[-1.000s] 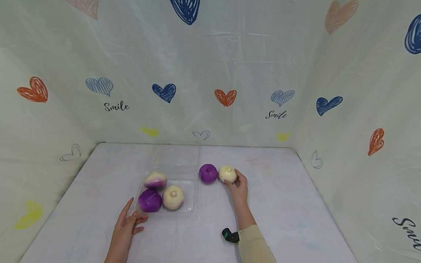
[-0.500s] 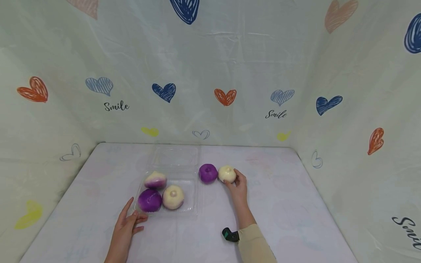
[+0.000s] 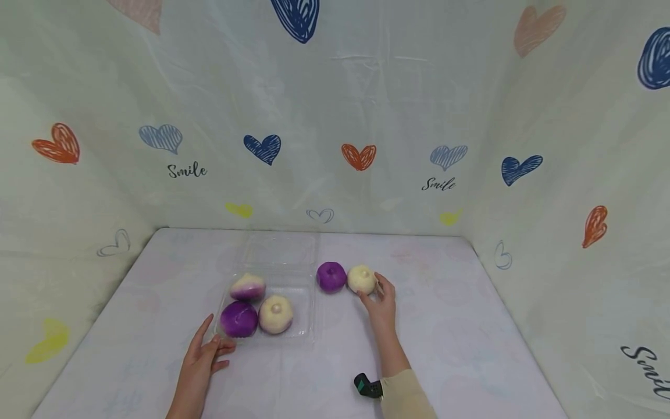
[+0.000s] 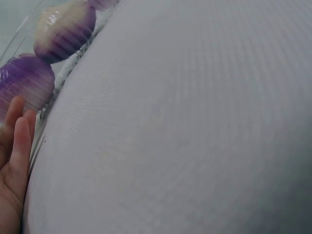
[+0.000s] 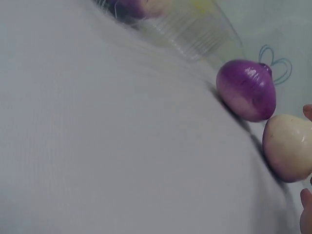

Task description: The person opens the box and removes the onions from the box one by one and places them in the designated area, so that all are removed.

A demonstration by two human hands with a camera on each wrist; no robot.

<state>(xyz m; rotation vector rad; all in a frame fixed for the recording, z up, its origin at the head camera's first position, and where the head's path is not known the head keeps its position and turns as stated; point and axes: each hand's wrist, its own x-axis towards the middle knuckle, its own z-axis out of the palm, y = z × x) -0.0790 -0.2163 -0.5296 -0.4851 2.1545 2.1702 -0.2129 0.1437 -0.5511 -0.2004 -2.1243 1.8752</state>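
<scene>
Head view: clear container (image 3: 302, 327), left of frame centre, lid (image 3: 280, 249) open at the back, three onions (image 3: 239, 319) inside.
Loose onions: purple onion (image 3: 331, 277) and pale onion (image 3: 361, 280), side by side near frame centre.
Left hand (image 3: 198, 362): lower left of frame, fingers spread at the container's corner; firmness of contact cannot be told.
Left wrist view: ridged container wall at upper left, indistinct from the head.
Right hand (image 3: 381, 304): fingers spread about the pale onion.
Right wrist view: at right edge, thumb apart from the pale onion, whose lower side shows a purple flush.

Pale backdrop (image 3: 335, 87) (scribbled hearts (image 3: 358, 157), mostly)
</scene>
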